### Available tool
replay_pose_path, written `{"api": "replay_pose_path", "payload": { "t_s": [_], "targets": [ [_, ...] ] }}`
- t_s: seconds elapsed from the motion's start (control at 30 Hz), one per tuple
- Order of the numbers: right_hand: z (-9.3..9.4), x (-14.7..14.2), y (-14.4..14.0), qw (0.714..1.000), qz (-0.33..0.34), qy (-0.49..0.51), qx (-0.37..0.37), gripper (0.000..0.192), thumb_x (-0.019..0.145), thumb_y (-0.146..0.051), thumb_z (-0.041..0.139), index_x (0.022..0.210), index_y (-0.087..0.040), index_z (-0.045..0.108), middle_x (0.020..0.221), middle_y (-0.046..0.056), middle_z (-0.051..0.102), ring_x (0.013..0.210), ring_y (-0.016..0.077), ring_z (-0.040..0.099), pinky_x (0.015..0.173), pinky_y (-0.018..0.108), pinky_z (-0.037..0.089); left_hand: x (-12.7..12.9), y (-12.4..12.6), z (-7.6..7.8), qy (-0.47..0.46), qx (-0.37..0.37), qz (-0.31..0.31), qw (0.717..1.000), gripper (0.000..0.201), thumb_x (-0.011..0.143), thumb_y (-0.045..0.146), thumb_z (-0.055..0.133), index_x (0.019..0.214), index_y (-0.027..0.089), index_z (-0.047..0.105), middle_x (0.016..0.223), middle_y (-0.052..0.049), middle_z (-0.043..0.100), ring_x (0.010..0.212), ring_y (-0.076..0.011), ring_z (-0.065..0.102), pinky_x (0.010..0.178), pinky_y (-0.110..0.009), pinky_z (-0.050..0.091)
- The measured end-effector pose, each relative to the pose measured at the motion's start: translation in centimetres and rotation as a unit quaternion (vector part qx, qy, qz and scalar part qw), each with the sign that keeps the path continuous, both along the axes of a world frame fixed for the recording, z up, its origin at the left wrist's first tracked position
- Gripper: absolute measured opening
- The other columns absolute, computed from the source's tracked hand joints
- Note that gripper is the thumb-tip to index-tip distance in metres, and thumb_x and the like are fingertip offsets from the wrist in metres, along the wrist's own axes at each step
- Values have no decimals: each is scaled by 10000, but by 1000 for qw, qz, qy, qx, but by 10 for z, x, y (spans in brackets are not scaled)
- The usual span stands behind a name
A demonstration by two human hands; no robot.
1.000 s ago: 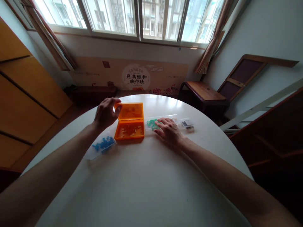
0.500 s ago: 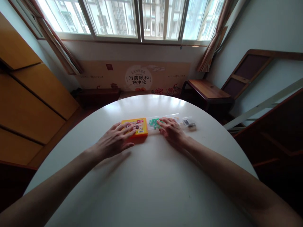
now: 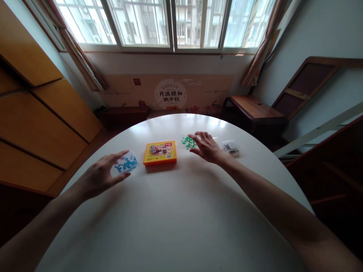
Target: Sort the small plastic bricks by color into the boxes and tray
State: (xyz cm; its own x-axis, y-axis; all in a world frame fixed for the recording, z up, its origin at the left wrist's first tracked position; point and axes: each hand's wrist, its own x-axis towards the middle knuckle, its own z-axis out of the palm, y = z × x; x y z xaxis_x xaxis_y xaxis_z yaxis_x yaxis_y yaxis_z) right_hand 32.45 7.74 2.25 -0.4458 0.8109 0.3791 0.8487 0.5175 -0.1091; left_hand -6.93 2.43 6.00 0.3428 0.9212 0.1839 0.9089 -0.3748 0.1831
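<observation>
While the closed orange box lies on the white desk, the left hand, fingers spread and empty, hovers beside the blue pieces (left of the box); the right hand, open, partly covers the green pieces.

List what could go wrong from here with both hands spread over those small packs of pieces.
1. The left hand hovers open by the clear pack of blue pieces; a loose pinch might spill them across the white table.
2. The right hand partly covers the pack of green pieces, so a grab there is half blind.
3. The small dark pack lies beside the right wrist; a sweep could knock it toward the table edge.
</observation>
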Motion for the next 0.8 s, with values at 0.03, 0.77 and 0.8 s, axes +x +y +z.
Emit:
{"api": "replay_pose_path", "payload": {
  "t_s": [0.03, 0.77, 0.8],
  "targets": [
    [3, 7, 0, 1000, -5, 21, 15, 564, 887, -398, 572, 1390, -192, 422, 1282, 161, 465, 1131, 312, 440, 980, 454, 395, 5, 4, 7, -17, 42, 10, 999, 697, 765, 603, 532, 1362, 263, 414, 1203, -70, 607, 958, -263, 625, 891, -395, 504],
    [7, 93, 18, 994, 4, 78, -77, 703, 752, -331, 723, 1375, -262, 406, 1206, 112, 516, 1073, 290, 534, 928, 447, 448, 66, 73, -47, -70, -13, -121, 990, 787, 719, 690, 573, 1389, 306, 424, 1440, -89, 396, 1278, -319, 423, 1067, -482, 377],
    [9, 101, 17, 993, -10, 103, -54, 701, 765, -340, 708, 1385, -269, 388, 1229, 111, 508, 1092, 294, 525, 934, 451, 444, 70, 73, -47, -71, -5, -122, 990, 768, 727, 677, 573, 1384, 306, 430, 1427, -89, 407, 1275, -321, 420, 1070, -485, 371]
  ]
}}
